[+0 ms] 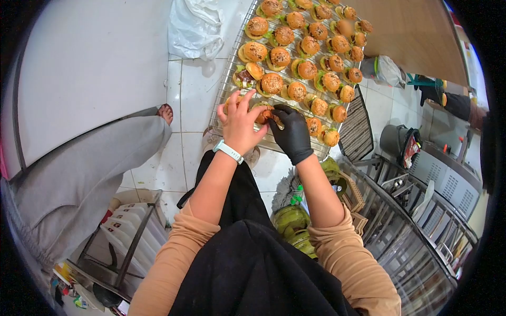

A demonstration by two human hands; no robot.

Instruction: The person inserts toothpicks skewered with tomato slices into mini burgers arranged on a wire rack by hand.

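A wire rack (pixel 227 79) holds rows of mini burgers with seeded, glossy buns and green lettuce. At its near left corner, my bare left hand (pixel 240 124), with a pale watch on the wrist, curls its thumb and index finger around one mini burger (pixel 262 116); the other fingers spread over the rack. My right hand (pixel 291 134), in a black glove, pinches the right side of that same burger. Its brown top shows between my hands, while its lower part is hidden. Just beyond my left fingers, a burger (pixel 247 75) has its top bun tipped aside.
A person's grey trouser leg (pixel 89 174) is close on my left. Another person's black-gloved hand (pixel 433 94) shows at far right. A white plastic bag (pixel 196 29) lies behind the rack. On my right stand a green gas cylinder (pixel 292 221) and a metal dish rack (pixel 400 221).
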